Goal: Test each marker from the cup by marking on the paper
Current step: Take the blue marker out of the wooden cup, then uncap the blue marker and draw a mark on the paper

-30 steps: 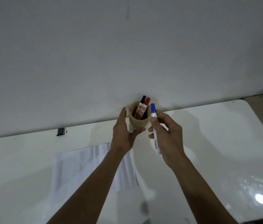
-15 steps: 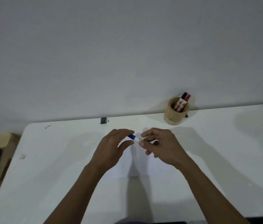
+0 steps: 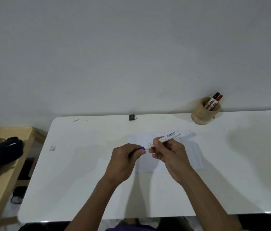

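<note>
Above the paper [image 3: 193, 152] mid-table, right hand [image 3: 168, 152] grips the blue marker [image 3: 164, 139], left hand [image 3: 124, 157] pinches its cap. No mark visible; two markers [image 3: 213, 101] wait in the far-edge cup [image 3: 204, 112].

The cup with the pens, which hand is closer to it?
Right. The right hand is below and left of the cup, holding the marker. The left hand is farther left.
</note>
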Motion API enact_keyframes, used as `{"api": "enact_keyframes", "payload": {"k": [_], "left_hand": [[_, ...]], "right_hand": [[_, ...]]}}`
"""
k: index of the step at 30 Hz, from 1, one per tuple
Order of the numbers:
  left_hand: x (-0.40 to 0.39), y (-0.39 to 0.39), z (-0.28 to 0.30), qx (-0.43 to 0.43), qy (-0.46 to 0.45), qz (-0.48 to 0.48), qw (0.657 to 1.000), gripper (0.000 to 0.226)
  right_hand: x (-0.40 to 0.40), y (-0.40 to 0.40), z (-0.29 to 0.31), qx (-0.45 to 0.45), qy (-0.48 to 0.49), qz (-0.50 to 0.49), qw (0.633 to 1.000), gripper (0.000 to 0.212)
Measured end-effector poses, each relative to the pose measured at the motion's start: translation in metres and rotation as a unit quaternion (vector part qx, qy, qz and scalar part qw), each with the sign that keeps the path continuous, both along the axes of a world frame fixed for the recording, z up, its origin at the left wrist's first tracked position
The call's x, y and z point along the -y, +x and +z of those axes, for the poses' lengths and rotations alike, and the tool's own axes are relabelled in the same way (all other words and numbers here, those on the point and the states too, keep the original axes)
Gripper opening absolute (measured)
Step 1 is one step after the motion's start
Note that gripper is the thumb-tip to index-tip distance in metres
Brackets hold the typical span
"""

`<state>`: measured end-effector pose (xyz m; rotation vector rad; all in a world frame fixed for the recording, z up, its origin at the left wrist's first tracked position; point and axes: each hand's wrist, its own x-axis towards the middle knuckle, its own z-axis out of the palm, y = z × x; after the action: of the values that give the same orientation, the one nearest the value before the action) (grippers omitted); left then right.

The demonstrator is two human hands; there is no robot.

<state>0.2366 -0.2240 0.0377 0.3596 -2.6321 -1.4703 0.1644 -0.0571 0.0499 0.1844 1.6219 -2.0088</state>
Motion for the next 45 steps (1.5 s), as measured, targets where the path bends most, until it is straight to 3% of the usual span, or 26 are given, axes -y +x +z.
{"api": "enact_keyframes", "payload": {"k": [5,11,14,22,24,27,29,34,38,45], "left_hand": [[0.019,0.012,-0.011,0.072,0.016,0.043,0.996,0.018],[0.062,-0.013,-0.037,0.111,-0.105,0.145,0.977,0.014],[0.08,-0.038,-0.052,0.137,-0.152,0.153,0.967,0.011],[0.092,-0.068,-0.069,0.2,-0.17,0.119,0.958,0.014],[0.091,-0.068,-0.068,0.206,-0.164,0.119,0.957,0.02],[0.085,-0.056,-0.061,0.201,-0.159,0.171,0.951,0.046],[0.073,-0.039,-0.057,0.157,-0.178,0.219,0.946,0.045],[0.045,0.003,-0.086,0.046,-0.296,0.043,0.953,0.041],[0.037,0.008,-0.102,0.094,-0.353,-0.042,0.93,0.053],[0.036,0.006,-0.111,0.147,-0.379,-0.051,0.912,0.058]], "right_hand": [[-0.011,-0.01,-0.005,-0.019,0.021,-0.061,0.998,0.009],[-0.017,-0.025,-0.014,-0.026,0.042,-0.051,0.997,0.008],[-0.007,-0.028,-0.025,-0.013,0.054,-0.043,0.998,0.008],[0.004,-0.021,-0.043,0.005,0.07,-0.041,0.997,0.011],[0.004,-0.02,-0.044,0.002,0.073,-0.043,0.996,0.012],[0.007,-0.021,-0.044,-0.008,0.075,-0.056,0.996,0.015],[0.009,-0.023,-0.045,-0.015,0.071,-0.066,0.995,0.021],[0.024,-0.031,-0.056,-0.056,0.073,-0.051,0.994,0.018],[0.039,-0.04,-0.068,-0.122,0.104,0.009,0.987,0.012],[0.067,-0.067,-0.087,-0.217,0.149,0.056,0.963,0.013]]}}
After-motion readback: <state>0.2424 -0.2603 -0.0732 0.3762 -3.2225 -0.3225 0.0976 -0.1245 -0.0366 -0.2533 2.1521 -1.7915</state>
